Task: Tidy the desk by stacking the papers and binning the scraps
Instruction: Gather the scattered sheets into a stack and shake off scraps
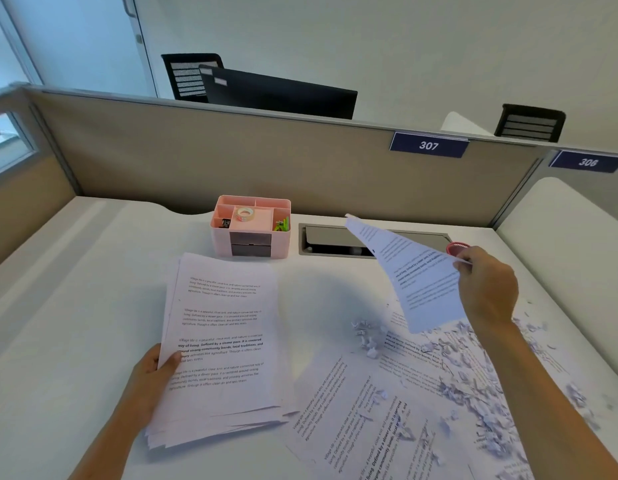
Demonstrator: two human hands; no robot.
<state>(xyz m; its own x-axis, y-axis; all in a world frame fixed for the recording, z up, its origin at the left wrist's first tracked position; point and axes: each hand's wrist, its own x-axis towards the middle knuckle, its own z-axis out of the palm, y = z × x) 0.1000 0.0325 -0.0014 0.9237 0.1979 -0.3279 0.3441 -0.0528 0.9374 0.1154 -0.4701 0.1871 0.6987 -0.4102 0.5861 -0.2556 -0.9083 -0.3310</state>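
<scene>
On the desk, the left hand gripped a paper stack, thumb on top; the right hand pinched one raised sheet above scraps.

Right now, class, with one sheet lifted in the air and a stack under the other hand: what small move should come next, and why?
Probably carry the lifted sheet leftward and lay it on the stack. The right hand pinches it clear of the desk, while the left hand holds the stack's edge. More loose sheets and scraps remain at right.
</scene>
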